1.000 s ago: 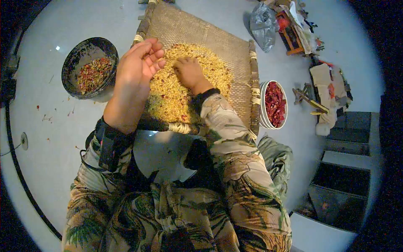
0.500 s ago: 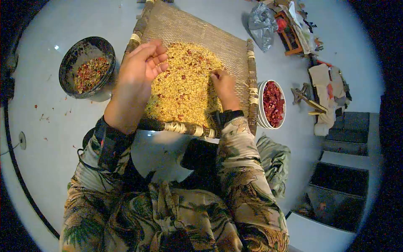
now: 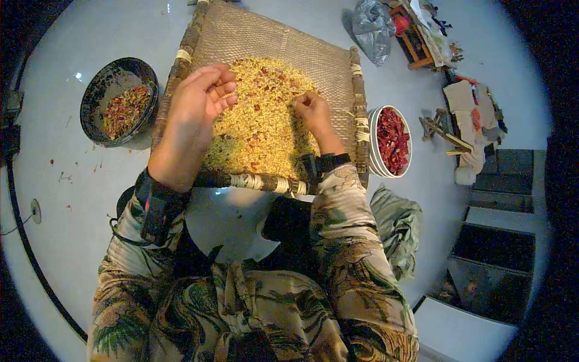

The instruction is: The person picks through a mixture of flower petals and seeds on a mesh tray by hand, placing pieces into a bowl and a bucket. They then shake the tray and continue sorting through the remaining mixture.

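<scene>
A heap of small yellow seeds (image 3: 259, 130) mixed with red dried flakes lies on a woven mesh screen (image 3: 265, 36). My left hand (image 3: 199, 99) hovers over the heap's left side, palm turned inward. Its fingers are loosely bent and apart, with nothing seen in them. On the right side of the heap, my right hand (image 3: 315, 117) has thumb and fingertips pinched together just above the seeds. Whatever is between those fingertips is too small to make out.
The screen has a lashed wooden frame (image 3: 359, 102). A black bucket (image 3: 90, 99) with mixed dried bits stands left. To the right is a white bucket (image 3: 374, 148) of dried red pieces (image 3: 393, 142). Farther off are a grey plastic bag (image 3: 371, 30) and dark stairs (image 3: 494, 241).
The view has shifted slightly. My right hand has moved a little up and left over the seeds, still pinched. The left hand keeps nearly the same pose.
</scene>
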### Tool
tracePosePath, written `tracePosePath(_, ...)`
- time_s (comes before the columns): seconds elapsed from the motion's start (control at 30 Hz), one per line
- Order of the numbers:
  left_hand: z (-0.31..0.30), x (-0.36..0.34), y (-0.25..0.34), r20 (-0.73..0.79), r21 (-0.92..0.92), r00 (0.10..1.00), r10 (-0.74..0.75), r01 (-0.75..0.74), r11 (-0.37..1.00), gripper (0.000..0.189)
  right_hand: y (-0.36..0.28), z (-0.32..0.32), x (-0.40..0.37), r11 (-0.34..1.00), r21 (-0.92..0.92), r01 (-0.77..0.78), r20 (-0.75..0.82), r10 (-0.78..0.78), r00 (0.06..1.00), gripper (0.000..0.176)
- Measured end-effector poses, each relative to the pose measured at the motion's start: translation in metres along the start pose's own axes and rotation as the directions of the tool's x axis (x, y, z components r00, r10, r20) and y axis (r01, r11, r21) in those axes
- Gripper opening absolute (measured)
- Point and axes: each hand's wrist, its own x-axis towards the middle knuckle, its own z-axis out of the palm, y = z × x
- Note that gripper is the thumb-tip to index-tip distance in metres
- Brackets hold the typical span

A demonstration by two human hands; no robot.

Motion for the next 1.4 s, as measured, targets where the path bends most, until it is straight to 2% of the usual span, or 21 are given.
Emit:
tracePosePath(0.07, -0.002, 0.001, -0.006, 0.023, -0.017, 1.000, -0.010, 0.011, 1.000, 0.017, 0.006, -0.005, 0.007, 0.995, 0.099, 0.001, -0.026, 0.001, 1.000, 0.012)
tracePosePath(0.17, 0.002, 0.000, -0.011, 0.024, 0.008, 0.999, -0.044, 0.043, 0.999, 0.017, -0.016, -0.016, 0.008, 0.874, 0.450, -0.183, 0.111, 0.149, 0.983, 0.012)
tracePosePath(0.23, 0.003, 0.000, -0.016, 0.028, 0.021, 0.997, -0.074, 0.073, 0.997, 0.017, -0.031, -0.017, 0.004, 0.816, 0.529, -0.235, 0.156, 0.178, 0.972, 0.015)
tracePosePath(0.37, 0.005, 0.002, -0.030, 0.041, 0.030, 0.989, -0.143, 0.142, 0.989, 0.018, -0.060, -0.019, -0.001, 0.681, 0.668, -0.300, 0.298, 0.124, 0.946, 0.022)
tracePosePath(0.47, 0.012, -0.001, -0.038, 0.024, 0.053, 0.984, -0.178, 0.177, 0.983, 0.019, -0.089, -0.023, -0.008, 0.629, 0.716, -0.302, 0.320, 0.088, 0.943, 0.026)
tracePosePath(0.57, 0.011, 0.001, -0.050, 0.030, 0.049, 0.979, -0.204, 0.202, 0.978, 0.021, -0.099, -0.023, -0.010, 0.623, 0.746, -0.236, 0.317, -0.020, 0.948, 0.026)
tracePosePath(0.67, 0.012, -0.001, -0.054, 0.042, 0.045, 0.975, -0.219, 0.217, 0.975, 0.021, -0.106, -0.024, -0.012, 0.625, 0.748, -0.222, 0.319, -0.046, 0.946, 0.026)
tracePosePath(0.8, 0.016, -0.003, -0.054, 0.022, 0.048, 0.970, -0.243, 0.242, 0.969, 0.022, -0.107, -0.024, -0.013, 0.663, 0.725, -0.189, 0.310, -0.068, 0.948, 0.025)
tracePosePath(1.0, 0.008, 0.000, -0.064, 0.087, -0.014, 0.969, -0.232, 0.234, 0.972, 0.027, -0.109, -0.023, -0.015, 0.729, 0.674, -0.123, 0.301, -0.119, 0.946, 0.020)
tracePosePath(1.17, 0.008, 0.001, -0.064, 0.016, 0.008, 0.966, -0.257, 0.257, 0.966, 0.027, -0.111, -0.020, -0.017, 0.750, 0.647, -0.138, 0.332, -0.114, 0.936, 0.017)
tracePosePath(1.27, 0.002, 0.006, -0.062, -0.038, 0.029, 0.980, -0.197, 0.199, 0.980, 0.026, -0.095, -0.018, -0.012, 0.871, 0.486, -0.071, 0.307, -0.094, 0.947, 0.020)
tracePosePath(1.33, -0.001, 0.007, -0.053, -0.064, 0.031, 0.989, -0.130, 0.132, 0.991, 0.027, -0.081, -0.016, -0.011, 0.991, 0.114, 0.069, 0.152, -0.086, 0.985, 0.022)
tracePosePath(1.37, -0.003, 0.007, -0.047, -0.077, 0.025, 0.993, -0.093, 0.095, 0.995, 0.029, -0.074, -0.015, -0.011, 0.989, -0.090, 0.113, 0.076, -0.106, 0.991, 0.024)
tracePosePath(1.4, -0.002, 0.006, -0.038, -0.091, 0.020, 0.994, -0.056, 0.058, 0.998, 0.031, -0.066, -0.014, -0.012, 0.985, -0.124, 0.120, 0.102, -0.108, 0.989, 0.025)
